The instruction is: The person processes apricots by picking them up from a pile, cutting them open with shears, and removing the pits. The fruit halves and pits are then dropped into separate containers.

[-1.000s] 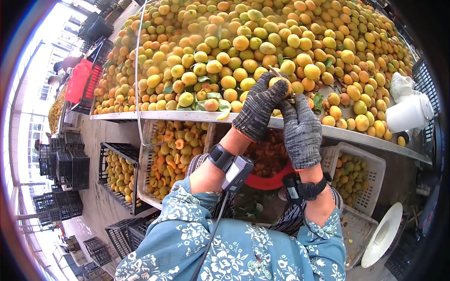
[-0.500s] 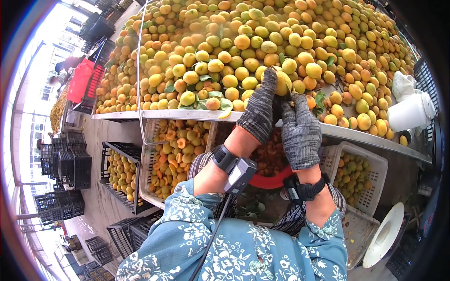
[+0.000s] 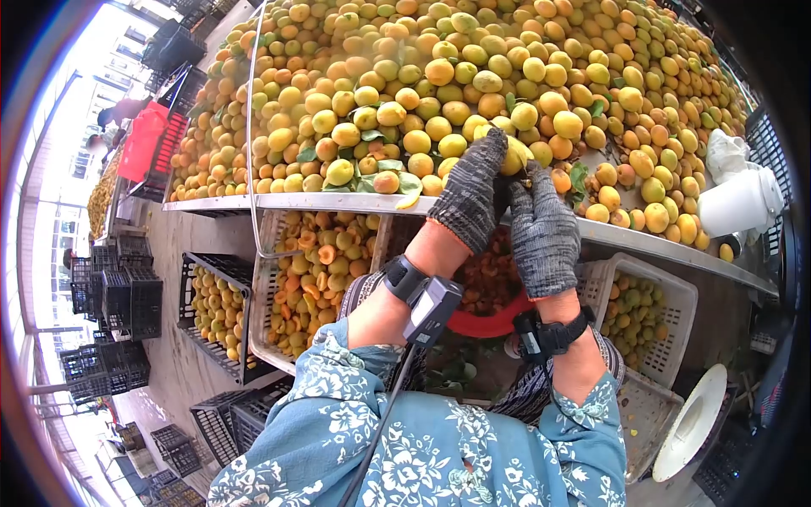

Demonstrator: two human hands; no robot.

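Both hands wear dark grey knitted gloves and meet above the front edge of a table (image 3: 338, 202) heaped with apricots (image 3: 439, 72). My left hand (image 3: 475, 193) is closed on a yellow apricot (image 3: 514, 159), its thumb and fingers round the fruit. Just to the right, my right hand (image 3: 545, 232) has its fingers bent together against the underside of that apricot. Something small and dark shows at its fingertips, too small to name. Part of the fruit is hidden by the gloves. Below the hands stands a red basin (image 3: 486, 324) with brownish fruit pieces.
A pale crate (image 3: 263, 313) of halved apricots and a black crate (image 3: 245, 291) of fruit stand at left below the table. Another pale crate (image 3: 676, 329) holds greener fruit at right. A white bucket (image 3: 735, 204) sits by the table's right end. A thin metal rod (image 3: 251, 127) rises left.
The apricot has turned slightly between my hands, and my left hand has shifted a little right and down. My right hand stays almost in place.
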